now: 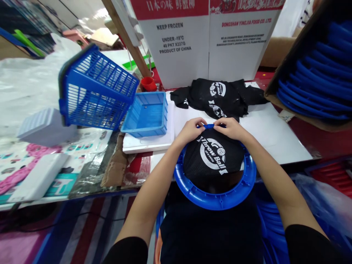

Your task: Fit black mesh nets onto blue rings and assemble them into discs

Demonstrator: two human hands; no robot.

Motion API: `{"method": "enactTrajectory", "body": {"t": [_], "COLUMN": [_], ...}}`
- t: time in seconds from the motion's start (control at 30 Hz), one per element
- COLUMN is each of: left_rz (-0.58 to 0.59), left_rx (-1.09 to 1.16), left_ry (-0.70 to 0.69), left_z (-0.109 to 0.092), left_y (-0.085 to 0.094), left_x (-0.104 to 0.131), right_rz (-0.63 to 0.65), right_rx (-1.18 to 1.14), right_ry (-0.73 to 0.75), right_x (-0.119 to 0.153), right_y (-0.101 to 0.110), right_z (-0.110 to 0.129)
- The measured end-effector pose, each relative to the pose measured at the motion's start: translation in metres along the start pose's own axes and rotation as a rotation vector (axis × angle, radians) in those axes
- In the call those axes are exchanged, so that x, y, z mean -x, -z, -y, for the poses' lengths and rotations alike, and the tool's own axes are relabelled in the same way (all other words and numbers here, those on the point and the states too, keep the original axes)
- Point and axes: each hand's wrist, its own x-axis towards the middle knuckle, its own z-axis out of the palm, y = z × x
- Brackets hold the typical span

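Observation:
A blue plastic ring is held up at the near edge of the work surface, its lower part over my lap. Black mesh fabric printed "Throw Ball" hangs across the upper part of the ring's opening. My left hand pinches the far rim, fingers closed around ring and fabric edge. Right beside it, my right hand pinches the same rim with thumb and fingers. Beyond both hands lies a pile of similar black printed mesh pieces on a white board.
A shallow blue tray stands left of the mesh pile, with a tilted blue basket beside it. Behind them is a small red cup. White cartons wall the back. Stacked blue rings fill a box at right.

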Motion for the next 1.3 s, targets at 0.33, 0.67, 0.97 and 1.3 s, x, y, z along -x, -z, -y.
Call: {"method": "enactTrajectory", "body": {"t": [0.33,0.67,0.97,1.3], "left_rz": [0.105,0.082,0.091,0.081], "left_rx": [-0.23,-0.378,-0.536,-0.658], "left_ry": [-0.228,-0.188,0.021,0.14], "left_z": [-0.004,-0.005,-0.021,-0.049], "left_y": [0.0,-0.004,-0.002,-0.003], "left_x": [0.004,0.006,0.013,0.051], "right_rz": [0.069,-0.029,-0.127,-0.234], "right_rx": [-0.06,0.091,0.684,0.579], "right_ry": [0.013,0.066,-0.223,-0.558], "right_x": [-0.002,0.02,0.178,0.197], "right_y": [0.0,0.033,-0.001,-0.013], "right_z": [-0.006,0.034,0.103,0.085]}}
